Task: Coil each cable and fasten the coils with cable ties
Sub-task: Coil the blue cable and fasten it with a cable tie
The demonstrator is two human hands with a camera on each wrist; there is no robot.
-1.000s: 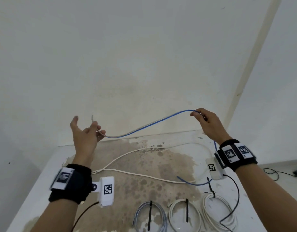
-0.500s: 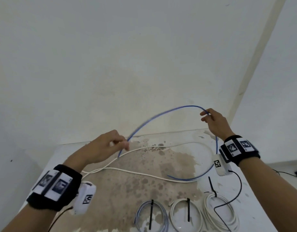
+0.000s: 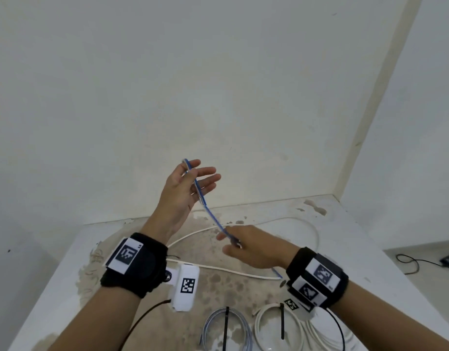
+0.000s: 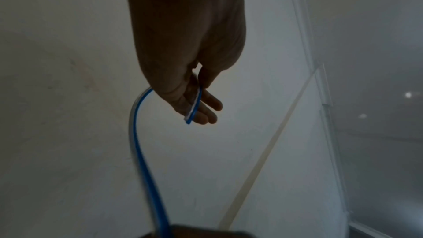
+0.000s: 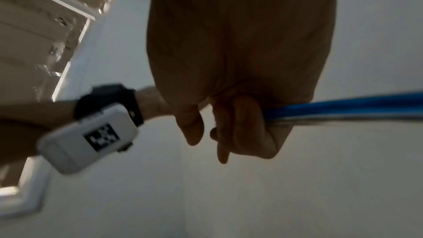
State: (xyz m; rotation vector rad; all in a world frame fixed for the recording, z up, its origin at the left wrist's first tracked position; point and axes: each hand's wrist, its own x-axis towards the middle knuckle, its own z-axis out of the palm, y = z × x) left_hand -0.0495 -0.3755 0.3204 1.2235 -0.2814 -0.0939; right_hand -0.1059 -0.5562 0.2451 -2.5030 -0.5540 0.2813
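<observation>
A white table (image 3: 344,239) with a large brown stain (image 3: 142,279) across its middle stands pushed into the corner of plain white walls (image 3: 218,84). Taking the stain as landmark: above it both hands are raised clear of the tabletop with the blue cable (image 3: 210,214) stretched between them. The left hand (image 3: 185,186), over the stain's far edge, has its fingers straight and spread, the cable lying across the palm and looped round the back of the fingers rather than pinched. The right hand (image 3: 251,247), over the stain's right part, has its fingers curled round the cable, gripping it in a fist. A loose white cable (image 3: 218,268) snakes across the stain and loops off to its right. At the stain's near edge lie three finished coils, a grey-blue coil (image 3: 241,325) and beside it a white coil (image 3: 263,323), each crossed by a black cable tie (image 3: 226,325), with a further white coil (image 3: 319,333) just right of them.
</observation>
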